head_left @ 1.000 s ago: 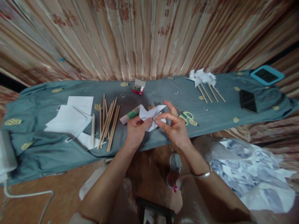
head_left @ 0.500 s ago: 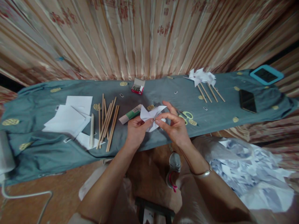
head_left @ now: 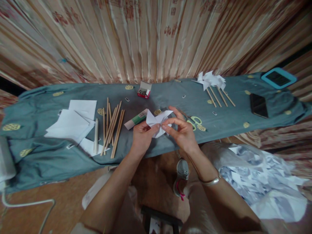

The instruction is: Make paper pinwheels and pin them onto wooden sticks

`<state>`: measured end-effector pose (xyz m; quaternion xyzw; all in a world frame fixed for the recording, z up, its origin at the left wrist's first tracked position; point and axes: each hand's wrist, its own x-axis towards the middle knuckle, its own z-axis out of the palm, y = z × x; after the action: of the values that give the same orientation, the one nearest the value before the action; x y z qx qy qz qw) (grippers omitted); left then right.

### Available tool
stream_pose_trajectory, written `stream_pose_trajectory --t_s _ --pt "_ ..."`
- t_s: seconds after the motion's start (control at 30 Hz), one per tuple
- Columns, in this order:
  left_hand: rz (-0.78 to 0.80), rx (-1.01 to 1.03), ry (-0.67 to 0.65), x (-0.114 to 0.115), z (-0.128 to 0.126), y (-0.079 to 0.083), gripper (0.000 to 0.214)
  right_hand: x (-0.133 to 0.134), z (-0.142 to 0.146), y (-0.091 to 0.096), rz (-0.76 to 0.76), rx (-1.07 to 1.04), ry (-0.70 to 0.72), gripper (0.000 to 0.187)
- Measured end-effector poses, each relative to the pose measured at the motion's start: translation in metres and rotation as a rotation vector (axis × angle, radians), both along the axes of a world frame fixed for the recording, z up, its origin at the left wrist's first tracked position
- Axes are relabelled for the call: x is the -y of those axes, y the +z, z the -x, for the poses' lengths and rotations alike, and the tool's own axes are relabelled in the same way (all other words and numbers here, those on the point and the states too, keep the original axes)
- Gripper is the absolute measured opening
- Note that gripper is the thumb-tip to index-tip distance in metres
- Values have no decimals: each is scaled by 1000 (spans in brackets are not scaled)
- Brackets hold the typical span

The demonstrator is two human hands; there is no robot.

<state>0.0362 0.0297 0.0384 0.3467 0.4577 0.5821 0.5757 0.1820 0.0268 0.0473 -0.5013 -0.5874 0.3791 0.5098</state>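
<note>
My left hand [head_left: 142, 136] and my right hand [head_left: 181, 131] both pinch a folded white paper pinwheel [head_left: 158, 120] just above the grey-blue cloth [head_left: 36, 152] on the table. Thumb and fingers of each hand close on the paper near its middle. A glue stick [head_left: 136, 119] lies right behind my left hand. A bundle of wooden sticks [head_left: 112, 128] lies further left. Green-handled scissors [head_left: 195, 122] lie just beyond my right hand.
White paper squares [head_left: 73, 123] lie at the left. A small red box of pins [head_left: 144, 90] stands at the back. Finished pinwheels on sticks [head_left: 214, 85], a black phone [head_left: 258, 105] and a blue-framed tablet [head_left: 278, 78] lie at the right. Paper scraps [head_left: 263, 182] fill a bag below.
</note>
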Motion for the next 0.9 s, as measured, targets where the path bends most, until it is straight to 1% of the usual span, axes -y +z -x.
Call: stream_pose_trajectory --t_s 0.17,0.4,0.57,0.73,0.9 --pt "-7 -8 -3 -1 1 -4 21 -2 -1 -2 67 -51 37 11" --pt "-25 -24 -17 -2 1 -4 24 -2 0 -2 150 -132 65 15" --pt "-28 -20 -20 -2 1 -5 26 -2 1 -1 171 -175 61 22" --pt "-35 6 -24 -2 0 -3 26 -1 2 2 184 -229 67 18" --pt "-34 14 -28 -2 0 -4 28 -1 3 1 194 -225 60 19"
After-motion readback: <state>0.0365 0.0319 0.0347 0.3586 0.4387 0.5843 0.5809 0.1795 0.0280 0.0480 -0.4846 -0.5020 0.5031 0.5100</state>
